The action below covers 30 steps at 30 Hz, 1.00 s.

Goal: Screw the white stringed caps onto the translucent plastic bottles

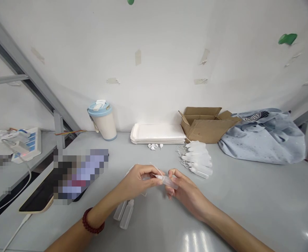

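Observation:
A small translucent squeeze bottle with a needle tip (pixel 171 182) is held between both hands above the grey table. My left hand (pixel 135 180) is closed, its thumb and fingers pinching the nozzle end, where a thin needle points left. My right hand (pixel 189 194) is closed round the bottle's body. Below my left hand lie loose bottles (pixel 127 214) without needles, and white stringy parts partly hidden behind its fingers. To the right of my hands, several needle-tip bottles (pixel 198 157) lie in a fanned row. Small white caps (pixel 153 146) rest at the back.
Behind the caps lies a stack of white padded envelopes (pixel 158 134). An open cardboard box (pixel 209 129) and a light blue cloth bag (pixel 266 140) stand at the right. At the left are a lidded cup (pixel 104 120), a phone (pixel 42 196), a blurred-out item and a power strip (pixel 35 143).

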Motion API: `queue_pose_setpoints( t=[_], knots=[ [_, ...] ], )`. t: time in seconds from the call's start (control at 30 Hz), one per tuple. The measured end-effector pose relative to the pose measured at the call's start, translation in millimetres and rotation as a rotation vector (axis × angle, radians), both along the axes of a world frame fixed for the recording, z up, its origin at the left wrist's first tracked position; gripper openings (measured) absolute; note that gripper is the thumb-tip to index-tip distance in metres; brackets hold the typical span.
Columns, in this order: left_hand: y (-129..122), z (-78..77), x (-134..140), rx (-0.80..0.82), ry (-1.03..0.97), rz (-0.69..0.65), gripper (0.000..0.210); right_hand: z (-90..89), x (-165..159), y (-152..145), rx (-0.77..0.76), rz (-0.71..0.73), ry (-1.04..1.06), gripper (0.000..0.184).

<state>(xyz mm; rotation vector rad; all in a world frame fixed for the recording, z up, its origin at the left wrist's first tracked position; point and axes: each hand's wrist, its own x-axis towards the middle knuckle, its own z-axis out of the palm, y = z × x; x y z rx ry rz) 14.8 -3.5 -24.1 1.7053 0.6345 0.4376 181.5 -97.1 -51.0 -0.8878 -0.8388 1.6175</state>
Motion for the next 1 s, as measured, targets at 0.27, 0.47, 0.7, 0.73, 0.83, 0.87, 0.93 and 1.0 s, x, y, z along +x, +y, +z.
queue_pose_setpoints(
  t=[0.27, 0.47, 0.7, 0.73, 0.83, 0.87, 0.93, 1.0],
  knots=[
    [-4.9, 1.2, 1.3, 0.069, 0.141, 0.049, 0.028, 2.5, 4.5, -2.3, 0.033, 0.036, -0.076, 0.02],
    [-5.6, -1.5, 2.2, 0.311, 0.034, 0.079, 0.008, 2.3, 5.9, -2.2, 0.0, 0.057, -0.116, 0.022],
    [-6.2, -5.6, 3.6, 0.242, -0.104, 0.039, 0.003, 8.7, 6.5, -1.6, -0.051, 0.056, -0.022, 0.023],
    [-6.4, -5.1, 3.7, 0.189, -0.114, 0.036, 0.007, 9.4, 6.4, -1.7, -0.054, 0.052, -0.017, 0.024],
    [-5.9, -3.5, 3.5, 0.055, -0.104, 0.023, 0.012, 10.5, 6.5, -2.1, -0.057, 0.043, -0.019, 0.025],
    [-5.4, -3.1, 3.3, 0.019, -0.094, 0.023, 0.016, 10.5, 6.6, -2.2, -0.052, 0.041, -0.025, 0.025],
    [-4.4, -2.5, 3.0, -0.071, -0.081, 0.037, 0.019, 10.5, 6.9, -2.6, -0.035, 0.039, -0.047, 0.025],
    [-4.2, -2.6, 3.0, -0.171, -0.08, 0.067, 0.017, 10.3, 7.1, -3.1, -0.015, 0.041, -0.086, 0.025]
  ],
)
